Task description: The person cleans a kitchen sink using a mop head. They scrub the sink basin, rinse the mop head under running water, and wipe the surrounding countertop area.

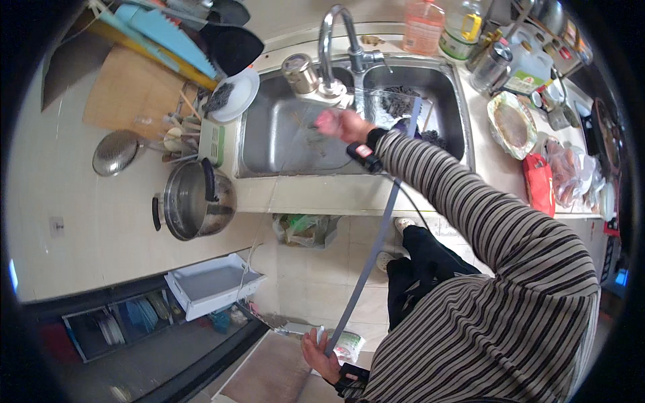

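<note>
A clear sheet (312, 196) with a grey edge strip (375, 252) slants from above the sink down to my left hand (322, 355). That hand grips its lower end beside the strip. My right hand (353, 127) is over the double steel sink (267, 136), at the sheet's upper part, with a small pink wad (328, 123) at its fingers. Blur hides what the wad is. Behind the hand stands the chrome faucet (327, 45). Dark clumps (400, 101) lie in the right basin.
A steel pot (194, 206), a strainer (117, 152) and a cutting board (131, 90) occupy the left counter. Below it is a white drawer (214, 287). Bottles (423, 27) and a lined bowl (511, 123) stand right of the sink. A bin (305, 231) is under the counter edge.
</note>
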A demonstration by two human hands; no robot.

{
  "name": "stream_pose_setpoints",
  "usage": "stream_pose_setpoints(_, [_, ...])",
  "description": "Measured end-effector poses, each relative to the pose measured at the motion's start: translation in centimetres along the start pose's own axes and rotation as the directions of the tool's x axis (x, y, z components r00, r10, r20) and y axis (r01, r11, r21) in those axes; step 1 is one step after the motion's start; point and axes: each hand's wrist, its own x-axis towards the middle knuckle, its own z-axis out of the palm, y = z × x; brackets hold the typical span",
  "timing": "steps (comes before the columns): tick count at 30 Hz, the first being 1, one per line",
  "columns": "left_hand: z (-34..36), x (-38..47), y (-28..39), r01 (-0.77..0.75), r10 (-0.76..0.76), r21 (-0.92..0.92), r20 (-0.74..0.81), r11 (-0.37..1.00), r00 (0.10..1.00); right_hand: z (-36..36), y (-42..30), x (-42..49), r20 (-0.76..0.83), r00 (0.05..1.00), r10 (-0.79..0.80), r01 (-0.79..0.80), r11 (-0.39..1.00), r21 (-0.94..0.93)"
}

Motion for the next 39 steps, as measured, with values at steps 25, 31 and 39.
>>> stream_pose_setpoints(25, [-1.3, -0.6, 2.4, 0.064, -0.070, 0.051, 0.119, 0.997, 0.990, -8.1, -18.2, -12.5, 0.362, 0.759, -0.542, -0.134, -0.674, -0.727])
stream_pose_setpoints(31, [-0.7, -0.5, 1.2, -0.003, 0.004, 0.038, -0.011, 0.999, 1.000, -4.9, -14.9, -16.8, 0.468, 0.870, 0.156, 0.378, -0.820, -0.430])
stream_pose_setpoints(39, [-1.2, -0.8, 0.0, -0.018, 0.014, -0.145, -0.031, 0.989, 0.999, -9.1, -18.6, -7.4, 0.108, 0.987, -0.120, 0.026, -0.541, -0.841])
